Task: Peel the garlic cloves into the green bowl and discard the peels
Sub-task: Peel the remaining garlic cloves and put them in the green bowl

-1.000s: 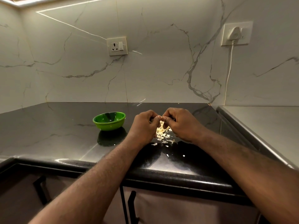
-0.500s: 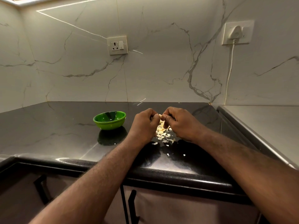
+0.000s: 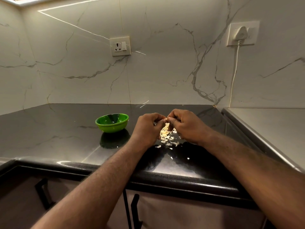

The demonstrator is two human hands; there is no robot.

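Observation:
My left hand (image 3: 146, 129) and my right hand (image 3: 186, 125) meet fingertip to fingertip above the black counter, both pinching one small pale garlic clove (image 3: 165, 119). Most of the clove is hidden by the fingers. Below the hands lies a heap of pale garlic cloves and peels (image 3: 165, 131), with loose peel flakes (image 3: 171, 143) scattered toward me. The green bowl (image 3: 112, 123) stands on the counter to the left of my left hand, a hand's width away; I cannot make out what lies inside it.
The black counter (image 3: 49, 134) ends in a rounded front edge (image 3: 165, 177) above cabinet doors with black handles (image 3: 134, 210). A raised steel surface (image 3: 272, 126) borders the right side. On the marble wall sit a socket (image 3: 120, 46) and a plugged white cable (image 3: 235, 70).
Both hands have lifted slightly and kept working the clove between their fingertips. The bowl and the peel heap have not moved.

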